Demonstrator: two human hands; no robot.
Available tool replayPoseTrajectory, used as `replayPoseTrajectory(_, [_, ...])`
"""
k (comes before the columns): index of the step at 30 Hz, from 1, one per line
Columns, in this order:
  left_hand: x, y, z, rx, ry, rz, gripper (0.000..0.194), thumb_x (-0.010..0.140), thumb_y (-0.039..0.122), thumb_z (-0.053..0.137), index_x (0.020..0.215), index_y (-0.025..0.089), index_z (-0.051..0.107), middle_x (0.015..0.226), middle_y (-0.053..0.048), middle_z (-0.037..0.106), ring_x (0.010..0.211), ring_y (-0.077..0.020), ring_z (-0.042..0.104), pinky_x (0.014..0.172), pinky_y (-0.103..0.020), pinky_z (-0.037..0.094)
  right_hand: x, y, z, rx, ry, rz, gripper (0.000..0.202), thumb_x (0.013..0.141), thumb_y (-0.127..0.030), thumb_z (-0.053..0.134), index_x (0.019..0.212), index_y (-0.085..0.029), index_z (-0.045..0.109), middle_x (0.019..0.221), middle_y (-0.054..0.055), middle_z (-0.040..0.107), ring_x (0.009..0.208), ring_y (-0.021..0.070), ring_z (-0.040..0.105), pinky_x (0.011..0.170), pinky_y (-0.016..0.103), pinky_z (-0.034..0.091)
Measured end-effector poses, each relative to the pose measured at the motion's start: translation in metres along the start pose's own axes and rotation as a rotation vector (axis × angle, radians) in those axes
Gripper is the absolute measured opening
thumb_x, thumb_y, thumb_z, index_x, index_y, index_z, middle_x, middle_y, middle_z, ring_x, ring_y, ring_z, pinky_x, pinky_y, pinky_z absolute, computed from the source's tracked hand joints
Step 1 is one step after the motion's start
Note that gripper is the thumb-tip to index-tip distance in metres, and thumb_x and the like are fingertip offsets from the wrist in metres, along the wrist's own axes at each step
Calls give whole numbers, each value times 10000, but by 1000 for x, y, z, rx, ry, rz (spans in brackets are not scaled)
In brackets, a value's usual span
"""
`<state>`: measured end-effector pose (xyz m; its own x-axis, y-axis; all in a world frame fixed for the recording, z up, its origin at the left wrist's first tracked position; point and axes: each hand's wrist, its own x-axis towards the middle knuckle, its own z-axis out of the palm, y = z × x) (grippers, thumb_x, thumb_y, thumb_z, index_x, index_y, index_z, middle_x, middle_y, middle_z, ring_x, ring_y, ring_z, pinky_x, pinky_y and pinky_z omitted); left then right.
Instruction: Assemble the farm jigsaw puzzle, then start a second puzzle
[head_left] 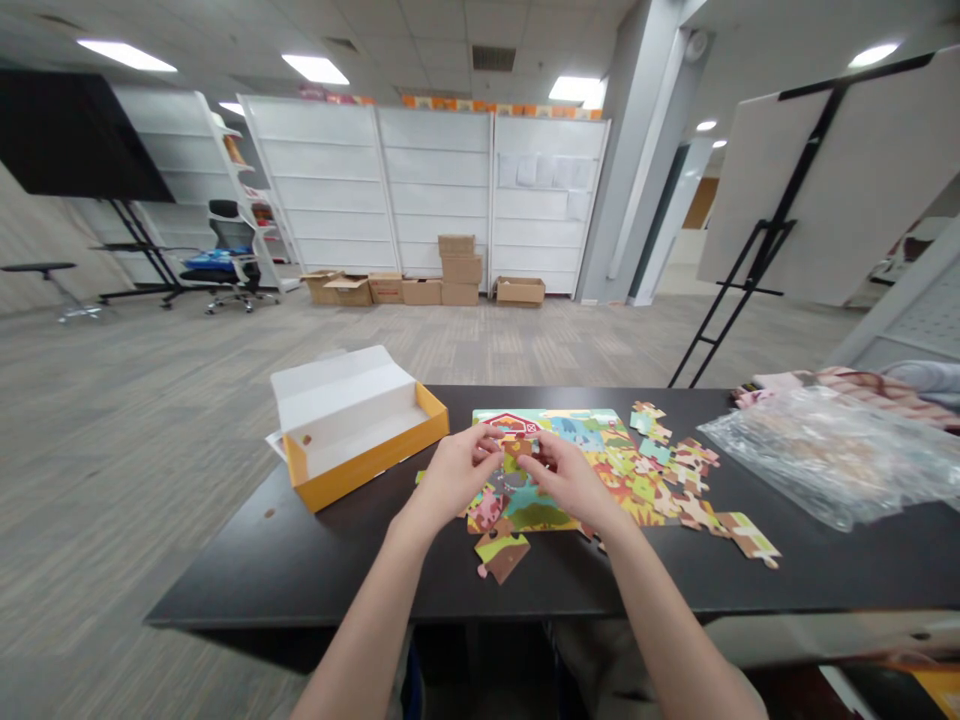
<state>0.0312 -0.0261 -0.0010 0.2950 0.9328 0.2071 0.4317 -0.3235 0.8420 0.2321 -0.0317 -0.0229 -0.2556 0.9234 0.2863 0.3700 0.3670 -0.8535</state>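
Over a colourful puzzle board [551,516] on the black table, my two hands come close together. My left hand [459,470] has its fingers curled at the left side of a small brown and green jigsaw piece [516,449]. From the right, my right hand [564,474] pinches the same piece with thumb and fingers. Loose jigsaw pieces [679,470] lie in a heap over the board's right part and beside it. A few joined pieces [501,552] rest at the board's front left edge. Part of the board is hidden by my hands.
An open yellow box [367,462] with a white lid stands at the table's left. Clear plastic wrapping [832,450] and folded cloth [892,390] lie at the right. Beyond the black table [360,560] are a whiteboard easel [772,240] and cardboard boxes [461,270].
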Motion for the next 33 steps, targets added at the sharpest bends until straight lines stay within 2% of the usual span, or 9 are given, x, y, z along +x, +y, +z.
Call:
replayPoseTrajectory(2, [-3,-2,-3,182,-53,-19,329,845,297,656,1165,223,677,986,-53,753,893,-212,720,796,-306,560,1,8,-6,-35,72,25,260,911,-362,579,1107,-199,634,880,44,723,757,193,661,662,298,497])
replayPoseTrajectory(5, [-9,-3,-9,430,-249,-26,410,746,416,766,1115,248,707,1077,-57,738,1004,-265,684,833,-327,529,2,18,-17,-139,191,67,314,892,-372,595,1152,-197,585,751,16,691,672,200,636,631,306,460])
replayPoseTrajectory(8, [-14,-2,-13,563,-349,-42,515,643,522,823,1058,235,720,1126,-75,708,1054,-297,652,865,-338,499,1,22,-23,-197,204,78,312,895,-380,586,1152,-202,579,692,0,659,627,201,612,607,309,440])
replayPoseTrajectory(12, [-18,-5,-24,588,-369,-127,544,569,508,849,1025,241,719,1070,-50,709,966,-265,665,779,-293,483,0,16,-19,-189,134,77,254,921,-377,548,1103,-212,611,765,25,680,668,202,655,621,313,481])
replayPoseTrajectory(16, [-21,-9,-44,594,-386,-235,543,533,417,854,1029,239,719,1057,-29,718,951,-237,668,733,-268,474,-2,12,-14,-92,65,167,239,942,-412,505,1059,-231,607,930,49,667,631,177,685,561,302,520])
replayPoseTrajectory(21, [-23,-16,-56,586,-382,-321,539,507,350,849,1013,221,716,1040,-26,725,915,-212,681,696,-249,483,-1,13,-11,25,45,214,228,916,-430,530,1022,-232,570,942,38,638,606,158,690,550,292,544])
replayPoseTrajectory(27, [-25,-20,-60,610,-349,-353,432,535,317,837,936,217,709,949,-18,742,813,-199,687,638,-250,460,-2,14,-10,26,37,249,203,891,-408,576,982,-228,555,770,18,678,599,191,702,487,271,495])
replayPoseTrajectory(33, [-25,-17,-63,675,-311,-366,254,613,198,793,851,229,712,870,0,753,780,-187,694,602,-244,416,0,13,-12,-41,22,178,206,891,-421,574,909,-216,586,673,2,668,612,184,655,550,279,464])
